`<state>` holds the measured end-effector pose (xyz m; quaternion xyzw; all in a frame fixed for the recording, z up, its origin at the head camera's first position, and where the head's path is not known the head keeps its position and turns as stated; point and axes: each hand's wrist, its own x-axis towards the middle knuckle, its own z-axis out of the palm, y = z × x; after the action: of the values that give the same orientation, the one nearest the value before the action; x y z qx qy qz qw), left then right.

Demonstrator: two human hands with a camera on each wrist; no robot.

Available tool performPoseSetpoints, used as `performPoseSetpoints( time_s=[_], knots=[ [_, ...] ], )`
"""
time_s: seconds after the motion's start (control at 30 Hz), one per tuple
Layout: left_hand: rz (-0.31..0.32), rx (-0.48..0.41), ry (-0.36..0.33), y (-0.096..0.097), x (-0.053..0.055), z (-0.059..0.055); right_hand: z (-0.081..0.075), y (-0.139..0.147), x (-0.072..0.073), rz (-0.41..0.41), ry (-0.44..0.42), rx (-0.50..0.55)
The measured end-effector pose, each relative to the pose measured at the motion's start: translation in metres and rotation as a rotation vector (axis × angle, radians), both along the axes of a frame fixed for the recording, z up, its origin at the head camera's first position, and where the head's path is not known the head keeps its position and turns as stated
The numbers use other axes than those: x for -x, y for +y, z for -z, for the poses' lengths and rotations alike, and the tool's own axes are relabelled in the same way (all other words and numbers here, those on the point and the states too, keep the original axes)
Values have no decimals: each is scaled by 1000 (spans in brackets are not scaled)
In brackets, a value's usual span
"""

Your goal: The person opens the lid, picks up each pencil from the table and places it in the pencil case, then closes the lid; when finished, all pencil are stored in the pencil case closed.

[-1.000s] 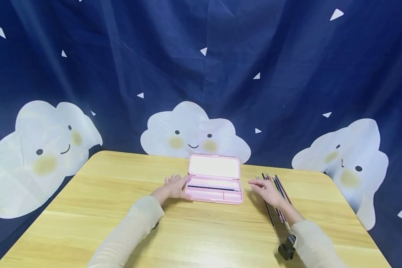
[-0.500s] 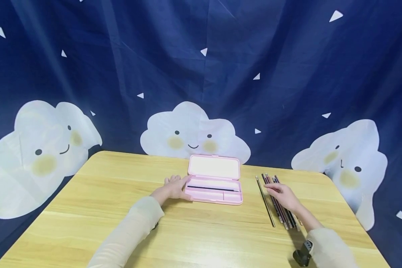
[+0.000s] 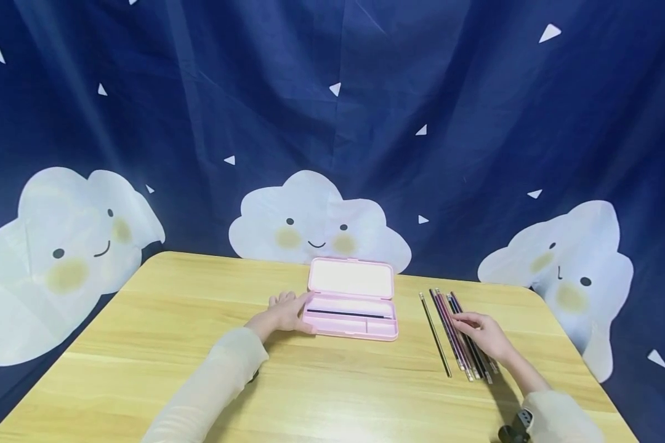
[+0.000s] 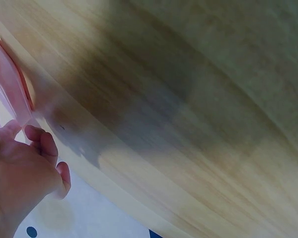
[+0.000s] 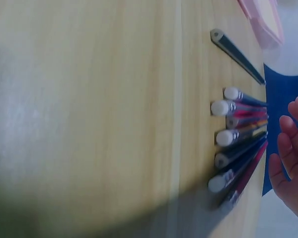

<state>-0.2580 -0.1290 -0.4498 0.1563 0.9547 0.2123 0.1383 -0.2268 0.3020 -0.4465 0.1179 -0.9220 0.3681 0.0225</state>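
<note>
A pink pencil case (image 3: 338, 325) stands with its lid up near the table's back edge, a dark pencil (image 3: 349, 314) in its long compartment. My left hand (image 3: 282, 315) holds the case's left end, thumb at the front corner and index finger along the side. In the left wrist view its other fingers bend loosely beside the case (image 4: 12, 82). Over a bundle of pencils (image 3: 449, 332) is my right hand (image 3: 484, 334), fingers loosely bent, and no pencil is seen gripped. Whether its fingertips touch the bundle is unclear. One dark pencil (image 3: 435, 335) lies apart, left of the bundle.
The wooden table (image 3: 332, 394) has its back edge just behind the case. A blue curtain (image 3: 449, 92) with white clouds hangs behind it. A black wrist device (image 3: 515, 427) sits by the right sleeve.
My right hand has moved right, away from the case and across to the bundle, uncovering the single pencil. Some bundled pencils have shifted. My left hand stays at the case.
</note>
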Motion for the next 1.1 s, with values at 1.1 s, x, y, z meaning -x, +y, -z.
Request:
performPoseSetpoints(
  time_s=[1.1],
  knots=[
    [-3, -8, -4, 3, -2, -3, 17, 34, 5, 112, 36, -257]
  ],
)
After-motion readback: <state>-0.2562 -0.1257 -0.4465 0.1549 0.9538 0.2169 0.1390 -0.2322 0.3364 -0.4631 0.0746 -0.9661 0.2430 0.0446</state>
